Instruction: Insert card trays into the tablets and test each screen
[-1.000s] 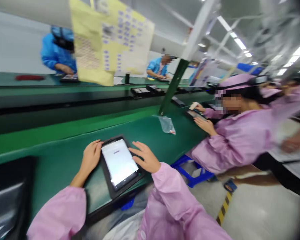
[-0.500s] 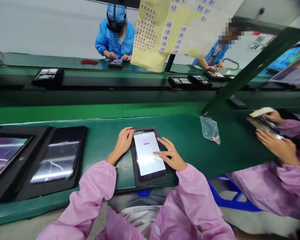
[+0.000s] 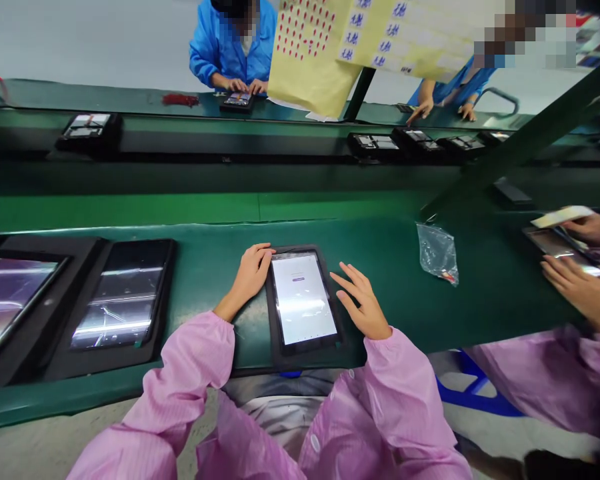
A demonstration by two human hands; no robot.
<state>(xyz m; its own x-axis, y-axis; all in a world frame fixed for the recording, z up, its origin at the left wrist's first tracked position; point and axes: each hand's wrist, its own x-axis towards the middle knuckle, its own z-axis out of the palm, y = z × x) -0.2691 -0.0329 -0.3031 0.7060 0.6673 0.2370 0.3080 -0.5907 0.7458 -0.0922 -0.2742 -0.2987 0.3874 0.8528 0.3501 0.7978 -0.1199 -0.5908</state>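
A tablet (image 3: 305, 303) with a lit, nearly white screen and a small purple button lies in a dark holder (image 3: 290, 360) on the green table before me. My left hand (image 3: 253, 270) rests against the holder's upper left corner, fingers stretched and lying over its edge without a visible grip. Over the right side of the tablet, my right hand (image 3: 361, 300) is held with its fingers spread. It holds nothing, and its fingertips are apart from the screen.
To the left, a dark-screened tablet (image 3: 123, 293) and another tablet (image 3: 13, 300) lie in black holders. A clear plastic bag (image 3: 437, 253) is right of me. A co-worker's hands (image 3: 580, 280) hold a device at far right. Black trays (image 3: 375, 145) line the channel beyond; a green post (image 3: 520, 140) slants above.
My right hand has drawn back to the right, its index finger leaving the screen. My left hand stays at the holder's corner. The camera view has shifted slightly.
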